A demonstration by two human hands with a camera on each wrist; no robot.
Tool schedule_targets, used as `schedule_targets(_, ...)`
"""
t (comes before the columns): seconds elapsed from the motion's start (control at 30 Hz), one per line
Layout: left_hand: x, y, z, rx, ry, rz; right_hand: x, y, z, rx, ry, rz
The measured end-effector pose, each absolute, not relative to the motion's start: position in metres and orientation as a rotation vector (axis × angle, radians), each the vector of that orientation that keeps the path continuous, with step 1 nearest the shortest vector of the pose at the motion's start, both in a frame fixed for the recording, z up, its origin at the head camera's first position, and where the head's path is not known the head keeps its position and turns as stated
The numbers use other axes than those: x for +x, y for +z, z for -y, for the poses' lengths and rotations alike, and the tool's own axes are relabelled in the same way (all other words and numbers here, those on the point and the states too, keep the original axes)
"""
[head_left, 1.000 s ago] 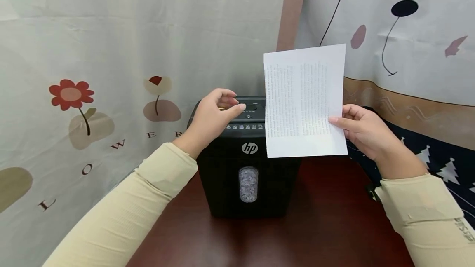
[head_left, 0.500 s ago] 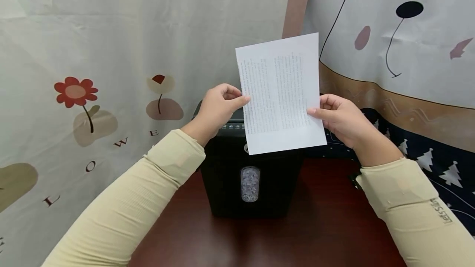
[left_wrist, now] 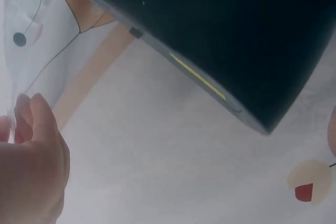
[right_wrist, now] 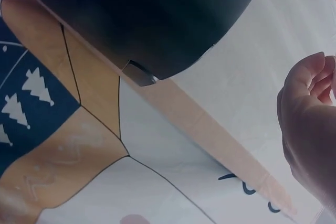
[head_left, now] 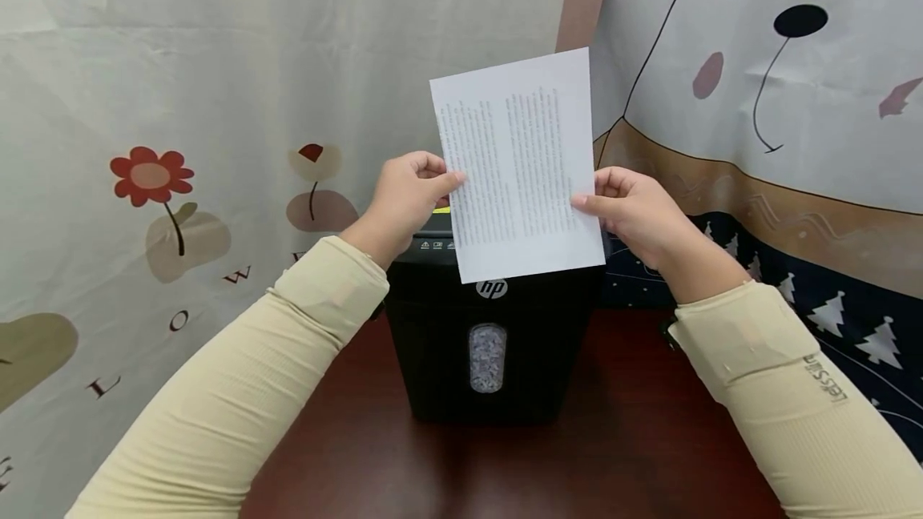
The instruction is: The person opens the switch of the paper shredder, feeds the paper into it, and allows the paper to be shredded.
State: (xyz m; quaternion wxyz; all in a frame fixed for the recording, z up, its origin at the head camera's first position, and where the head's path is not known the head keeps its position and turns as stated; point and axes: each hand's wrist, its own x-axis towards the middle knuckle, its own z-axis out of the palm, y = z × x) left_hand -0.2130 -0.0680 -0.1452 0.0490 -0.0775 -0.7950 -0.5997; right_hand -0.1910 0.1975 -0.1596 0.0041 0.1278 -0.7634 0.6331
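A white sheet of paper [head_left: 515,175] with printed columns of text is held up, slightly tilted, in the head view. My left hand [head_left: 404,203] pinches its left edge between thumb and fingers. At the opposite edge, my right hand [head_left: 642,219] grips the sheet with the thumb in front. Behind and below the paper stands a black HP paper shredder [head_left: 440,343], its top mostly covered by the sheet. Shredded bits show through the shredder's window [head_left: 488,357]. In the wrist views the left hand [left_wrist: 34,166] and right hand [right_wrist: 310,114] appear beside the dark shredder body.
The shredder stands on a dark red-brown glossy table [head_left: 461,471]. A pale curtain [head_left: 216,46] with flower prints hangs close behind. On the right, another printed cloth [head_left: 829,183] with a bear and trees borders the table.
The right hand has carried the sheet left and upward, in front of the shredder's top. The left hand, earlier apart from the paper, has taken hold of its left edge.
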Motion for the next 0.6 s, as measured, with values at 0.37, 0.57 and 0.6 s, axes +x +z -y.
schedule_targets(0.37,-0.217,-0.135,0.076,-0.277,-1.735,2.36,-0.202,-0.147,-0.185,0.385,1.571,2.585)
schedule_targets(0.57,-0.222,-0.132,0.079,-0.293,-1.654,2.389,-0.209,-0.145,-0.179,0.361,1.46,2.638)
schedule_targets(0.6,-0.222,-0.132,0.079,-0.295,-1.637,2.396,-0.211,-0.145,-0.178,0.362,1.438,2.647)
